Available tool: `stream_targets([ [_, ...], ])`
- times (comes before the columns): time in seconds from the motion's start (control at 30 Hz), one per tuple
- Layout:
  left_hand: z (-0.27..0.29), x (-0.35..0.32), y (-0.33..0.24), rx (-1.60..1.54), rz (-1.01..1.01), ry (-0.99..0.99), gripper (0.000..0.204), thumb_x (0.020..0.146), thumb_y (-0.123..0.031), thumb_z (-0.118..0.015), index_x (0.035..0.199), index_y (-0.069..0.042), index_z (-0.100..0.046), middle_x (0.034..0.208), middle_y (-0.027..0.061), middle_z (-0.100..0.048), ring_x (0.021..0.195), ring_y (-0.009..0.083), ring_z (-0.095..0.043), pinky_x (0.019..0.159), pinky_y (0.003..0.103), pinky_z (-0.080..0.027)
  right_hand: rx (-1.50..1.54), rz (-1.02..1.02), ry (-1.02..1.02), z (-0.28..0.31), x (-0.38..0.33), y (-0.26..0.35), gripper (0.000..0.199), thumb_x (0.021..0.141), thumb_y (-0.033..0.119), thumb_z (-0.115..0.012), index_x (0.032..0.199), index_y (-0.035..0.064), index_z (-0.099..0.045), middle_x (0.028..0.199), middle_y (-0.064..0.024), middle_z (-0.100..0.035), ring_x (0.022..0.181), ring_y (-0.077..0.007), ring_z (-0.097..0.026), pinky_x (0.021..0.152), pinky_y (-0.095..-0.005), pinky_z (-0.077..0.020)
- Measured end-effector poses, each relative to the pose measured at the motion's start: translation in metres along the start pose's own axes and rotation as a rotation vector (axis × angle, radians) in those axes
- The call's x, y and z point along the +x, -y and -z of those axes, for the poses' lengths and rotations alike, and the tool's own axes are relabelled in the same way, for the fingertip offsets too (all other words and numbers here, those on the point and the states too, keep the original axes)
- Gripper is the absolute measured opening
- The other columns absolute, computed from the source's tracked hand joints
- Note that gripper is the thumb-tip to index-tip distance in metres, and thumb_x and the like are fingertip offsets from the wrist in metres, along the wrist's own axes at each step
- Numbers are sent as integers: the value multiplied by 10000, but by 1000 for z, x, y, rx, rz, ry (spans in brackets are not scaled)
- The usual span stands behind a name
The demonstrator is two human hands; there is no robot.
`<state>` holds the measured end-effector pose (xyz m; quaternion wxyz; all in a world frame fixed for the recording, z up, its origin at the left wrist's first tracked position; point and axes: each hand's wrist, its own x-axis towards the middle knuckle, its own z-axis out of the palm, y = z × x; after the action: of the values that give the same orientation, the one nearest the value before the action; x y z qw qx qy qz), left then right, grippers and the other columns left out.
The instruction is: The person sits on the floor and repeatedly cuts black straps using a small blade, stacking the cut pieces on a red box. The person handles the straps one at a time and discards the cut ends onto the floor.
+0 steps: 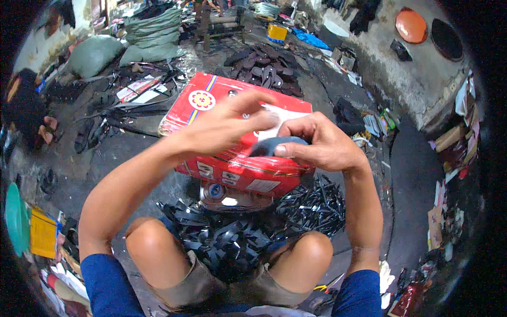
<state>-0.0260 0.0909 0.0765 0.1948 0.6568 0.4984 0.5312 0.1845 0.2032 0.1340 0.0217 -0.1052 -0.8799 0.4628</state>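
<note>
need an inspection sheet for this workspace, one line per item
surface: dark, dirty concrete floor, person sits low with knees bent
job's things: dark rubber piece pinched in the right hand over a red cardboard box; pile of black straps between the knees
clutter: heap of dark sandal soles, grey sacks, papers and scraps along both sides
grips: left hand blurred, fingers spread, just left of the rubber piece, contact unclear; right hand closed on it
cables: nothing seen
surroundings: stained wall to the right, orange round lid leaning on it, another person sitting at far left
</note>
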Motion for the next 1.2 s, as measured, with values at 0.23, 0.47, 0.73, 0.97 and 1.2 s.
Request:
stream_targets([
  [0.23,78,8,38,215,115,12,310,909,-287,-765,795,1,-750,703,10,-663,694,77,-567,640,312,-481,68,-260,-227,53,-17,-53,221,949,285,-758,840,102,-697,626,80,-552,513,-16,-427,460,-221,-286],
  [0.47,209,-35,64,459,499,-14,287,877,-224,-764,690,-53,-629,641,-41,-545,644,70,-477,571,314,-372,159,-311,-367,63,-28,-92,166,949,229,-741,898,72,-720,691,33,-637,560,-33,-517,492,-220,-358],
  [0.73,20,36,79,529,-189,-154,494,786,-160,-786,1246,-28,-661,1211,207,-668,1191,339,-628,1029,437,-503,-591,-244,-473,15,4,-77,222,859,195,-717,978,23,-793,882,-185,-763,809,-293,-748,795,-402,-580],
  [0.97,-104,54,79,119,-29,-2,341,810,-179,-804,1085,-1,-709,958,175,-719,838,279,-707,769,393,-570,-575,-185,-690,3,-11,-85,212,826,145,-766,1003,50,-698,887,-152,-748,822,-320,-738,763,-435,-570],
  [1.2,-103,47,74,144,-64,4,200,855,-144,-796,998,-14,-744,927,114,-675,848,229,-680,746,365,-541,-751,-20,-720,-1,-29,-94,145,861,206,-770,957,97,-758,942,-84,-697,869,-317,-708,761,-436,-567],
])
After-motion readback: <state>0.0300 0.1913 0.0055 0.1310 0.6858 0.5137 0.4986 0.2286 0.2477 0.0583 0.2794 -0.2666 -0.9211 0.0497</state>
